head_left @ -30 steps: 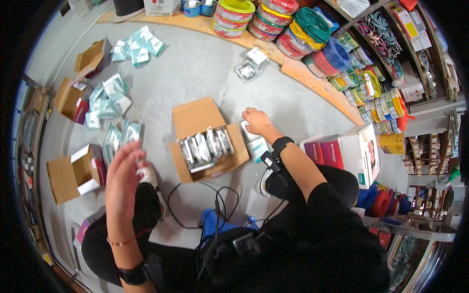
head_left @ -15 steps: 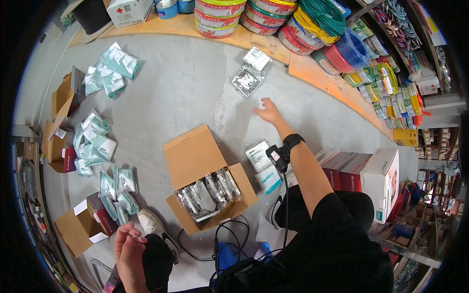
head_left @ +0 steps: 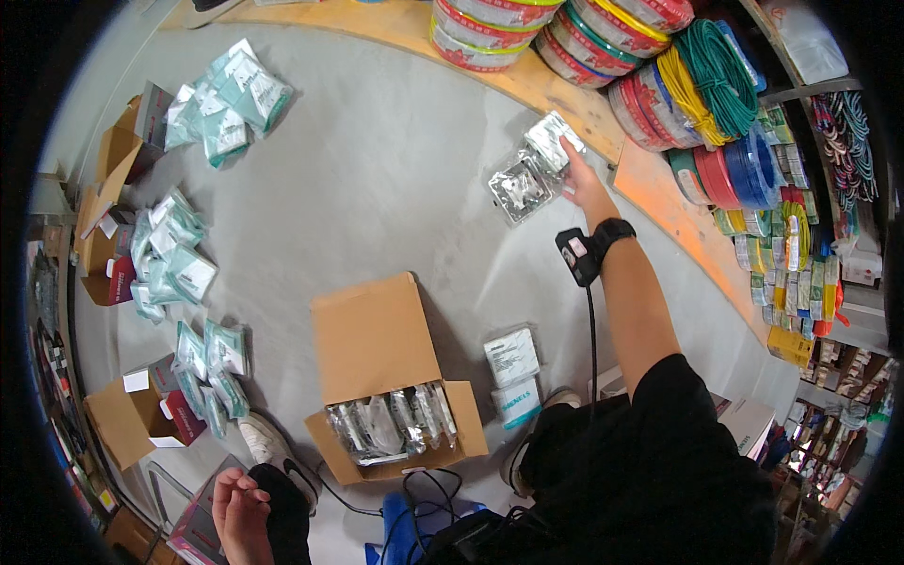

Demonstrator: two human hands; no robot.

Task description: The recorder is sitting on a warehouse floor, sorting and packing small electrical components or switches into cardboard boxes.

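The right hand touches the edge of a flat white packet beside a clear, shiny one; whether it grips, I cannot tell. The left hand hangs loosely curled, released. The board's edge runs just beyond; grey floor spreads leftward.

Just right of the open box, a packet bears bold teal lettering; the white packet just above carries small dark print. Farther up and right of the box, a labelled packet and the wire rolls show print too small to read.
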